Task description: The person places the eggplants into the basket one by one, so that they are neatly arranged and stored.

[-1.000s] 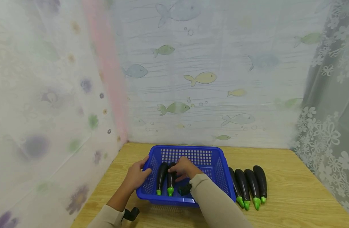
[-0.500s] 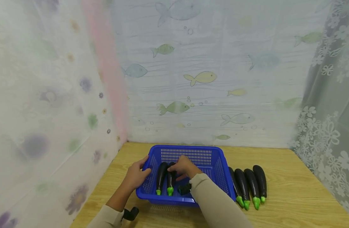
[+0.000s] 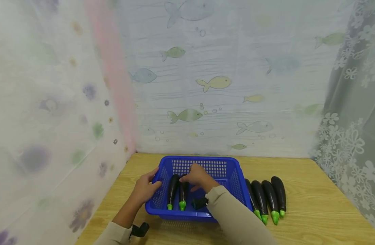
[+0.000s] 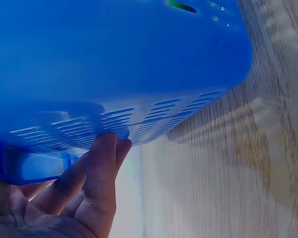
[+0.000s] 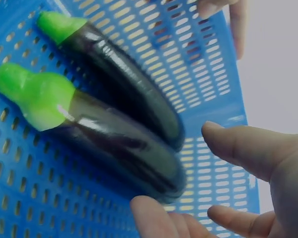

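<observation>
right hand over the second eggplant

your right hand (image 3: 198,177) is hovering released, just above the far end of the second eggplant (image 3: 183,192), whose long axis is running from the table's far edge toward you. your left hand (image 3: 144,190) is gripping the blue basket (image 3: 233,170) rim. four eggplants (image 3: 268,197) are lying toward the table's right edge (image 3: 337,190).

From my station the head view was evenly and softly lit, with only a faint shadow on the table (image 3: 312,204) under the near edge of the basket (image 3: 227,172). The curtains bowed at the left and right edges from wide-angle distortion. My left wrist view was blurred, the basket wall too close to focus. The right wrist view was bright and fairly sharp, with glare streaks on the eggplants (image 5: 124,148).
</observation>
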Motion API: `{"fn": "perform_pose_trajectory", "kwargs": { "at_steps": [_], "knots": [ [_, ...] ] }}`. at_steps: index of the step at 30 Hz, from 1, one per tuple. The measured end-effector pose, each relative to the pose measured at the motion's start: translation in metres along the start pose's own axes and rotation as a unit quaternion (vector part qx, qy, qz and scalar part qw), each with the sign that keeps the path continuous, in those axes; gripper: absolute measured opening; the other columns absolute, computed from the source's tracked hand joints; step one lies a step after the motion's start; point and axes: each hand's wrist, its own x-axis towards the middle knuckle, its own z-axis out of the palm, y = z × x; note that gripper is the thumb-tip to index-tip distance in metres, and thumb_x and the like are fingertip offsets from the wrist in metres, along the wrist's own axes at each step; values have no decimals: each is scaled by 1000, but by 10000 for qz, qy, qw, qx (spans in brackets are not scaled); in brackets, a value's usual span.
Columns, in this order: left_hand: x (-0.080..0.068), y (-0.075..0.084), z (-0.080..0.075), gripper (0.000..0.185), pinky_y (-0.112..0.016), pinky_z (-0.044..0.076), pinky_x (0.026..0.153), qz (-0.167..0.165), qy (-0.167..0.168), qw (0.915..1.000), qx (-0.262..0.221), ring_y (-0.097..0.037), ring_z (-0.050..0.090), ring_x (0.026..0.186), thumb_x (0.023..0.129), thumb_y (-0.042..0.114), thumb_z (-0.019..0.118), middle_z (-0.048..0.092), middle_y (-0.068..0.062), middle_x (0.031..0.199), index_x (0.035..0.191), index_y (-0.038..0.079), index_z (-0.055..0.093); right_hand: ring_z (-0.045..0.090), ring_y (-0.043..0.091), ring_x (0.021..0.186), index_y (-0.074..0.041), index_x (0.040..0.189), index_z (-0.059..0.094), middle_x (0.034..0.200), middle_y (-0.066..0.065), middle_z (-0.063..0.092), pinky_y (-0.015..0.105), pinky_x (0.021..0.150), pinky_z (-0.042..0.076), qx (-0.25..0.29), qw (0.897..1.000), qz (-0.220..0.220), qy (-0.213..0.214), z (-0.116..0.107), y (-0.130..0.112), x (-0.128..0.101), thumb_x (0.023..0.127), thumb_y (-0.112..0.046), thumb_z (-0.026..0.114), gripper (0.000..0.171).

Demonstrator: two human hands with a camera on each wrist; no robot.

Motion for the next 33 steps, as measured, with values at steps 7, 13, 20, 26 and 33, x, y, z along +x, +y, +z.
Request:
{"fn": "perform_pose_trajectory", "kwargs": {
  "at_steps": [7,13,20,26,33],
  "knots": [
    [1,-1,2,68,-50,64,79,59,-15,10000,14,-40,70,115,94,16,67,61,-28,141,158,13,44,68,39,102,6,143,46,142,29,50,42,60,63,25,9998,-194,-53,-10,-4,-10,84,-16,86,75],
    [0,0,2,68,-52,63,80,34,-70,10000,55,-40,69,117,95,15,66,60,-28,143,159,13,43,67,46,106,5,146,45,147,30,46,43,62,64,99,9996,-229,-148,-19,0,-12,85,-16,86,77],
    [0,1,-1,68,-50,64,79,45,-49,9998,193,-39,71,113,95,16,67,61,-29,141,159,13,43,68,45,106,3,147,46,150,29,46,45,68,64,22,9994,-298,-192,-34,4,-18,87,-19,85,75],
    [1,-1,0,67,-49,64,77,39,-38,9997,236,-37,72,109,95,16,67,62,-29,140,158,13,44,68,42,107,1,146,48,133,25,57,42,66,64,-18,9992,-378,-157,-48,9,-26,86,-22,85,75],
    [-1,2,-2,66,-50,64,78,104,-12,9996,250,-41,71,112,96,16,68,63,-27,140,158,12,45,72,41,101,-1,149,46,137,26,56,46,70,64,24,9989,-425,-204,-65,9,-38,88,-26,84,76]
  ]
}}
